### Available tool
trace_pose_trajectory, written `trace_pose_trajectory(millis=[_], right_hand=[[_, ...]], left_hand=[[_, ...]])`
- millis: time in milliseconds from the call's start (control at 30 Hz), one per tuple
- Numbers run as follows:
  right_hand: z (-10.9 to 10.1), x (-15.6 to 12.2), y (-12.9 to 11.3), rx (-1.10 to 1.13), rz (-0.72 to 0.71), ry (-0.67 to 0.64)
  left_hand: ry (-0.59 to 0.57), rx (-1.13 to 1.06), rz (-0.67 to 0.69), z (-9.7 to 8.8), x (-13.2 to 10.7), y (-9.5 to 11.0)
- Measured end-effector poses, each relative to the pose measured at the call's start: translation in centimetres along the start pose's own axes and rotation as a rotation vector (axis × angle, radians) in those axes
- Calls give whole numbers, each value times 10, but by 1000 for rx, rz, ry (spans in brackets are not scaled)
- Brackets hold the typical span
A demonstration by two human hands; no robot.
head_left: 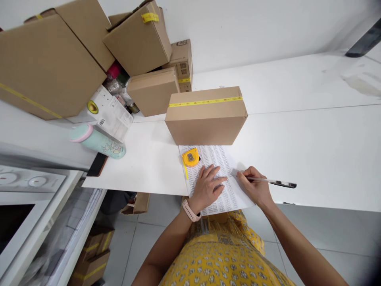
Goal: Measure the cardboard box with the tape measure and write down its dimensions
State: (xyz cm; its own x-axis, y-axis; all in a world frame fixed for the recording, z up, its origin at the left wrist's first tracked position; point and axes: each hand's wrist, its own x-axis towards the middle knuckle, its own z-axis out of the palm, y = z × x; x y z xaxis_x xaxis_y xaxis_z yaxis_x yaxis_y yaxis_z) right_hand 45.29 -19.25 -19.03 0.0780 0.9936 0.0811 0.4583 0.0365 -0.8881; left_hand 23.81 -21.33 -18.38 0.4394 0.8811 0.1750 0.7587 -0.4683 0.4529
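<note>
A sheet of paper [214, 202] printed with dense rows of small text lies at the table's front edge. Flat on it rests my left hand [206, 186], fingers spread, a pink watch band at the wrist. My right hand [256, 186] grips a pen [276, 182], its tip down at the sheet's right part. A yellow tape measure [191, 157] sits on the sheet's upper left, a short length of its blade showing. Just behind the paper stands a closed cardboard box [205, 131] with yellow tape along its top.
More cardboard boxes [139, 43] are stacked at the back left. Near them stand a mint-green bottle [101, 142] and a white carton [110, 113]. A white appliance [32, 182] is at the lower left. The white table [303, 151] extends right, with a dark object [364, 39] at its back.
</note>
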Motion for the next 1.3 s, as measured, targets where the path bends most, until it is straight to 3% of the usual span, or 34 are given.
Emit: trace_pose_trajectory(millis=[100,233,367,433,500,767,933,1100,1200,1300], right_hand=[[2,-1,0,-9,1,6],[0,-1,3,-17,-24,143],[-16,11,11,-242,-258,108],[-25,20,15,-421,-393,53],[-30,27,19,-574,-465,15],[-27,32,23,-713,-512,29],[-22,25,-12,-408,-398,57],[-5,19,-76,210,-111,-248],[6,18,-99,443,-14,-389],[12,15,-107,574,52,-422]], left_hand=[[5,-17,-1,1,0,0],[45,-68,5,-1,0,2],[280,-141,10,-16,-2,-1],[433,-102,-61,-27,-2,-7],[513,-42,-161,-37,1,-16],[346,-97,-362,-46,23,-58],[316,-403,-399,-68,22,-45],[39,-868,-189,-99,12,-13],[-40,-927,-172,-108,10,-4],[-54,-913,-188,-110,9,-2]])
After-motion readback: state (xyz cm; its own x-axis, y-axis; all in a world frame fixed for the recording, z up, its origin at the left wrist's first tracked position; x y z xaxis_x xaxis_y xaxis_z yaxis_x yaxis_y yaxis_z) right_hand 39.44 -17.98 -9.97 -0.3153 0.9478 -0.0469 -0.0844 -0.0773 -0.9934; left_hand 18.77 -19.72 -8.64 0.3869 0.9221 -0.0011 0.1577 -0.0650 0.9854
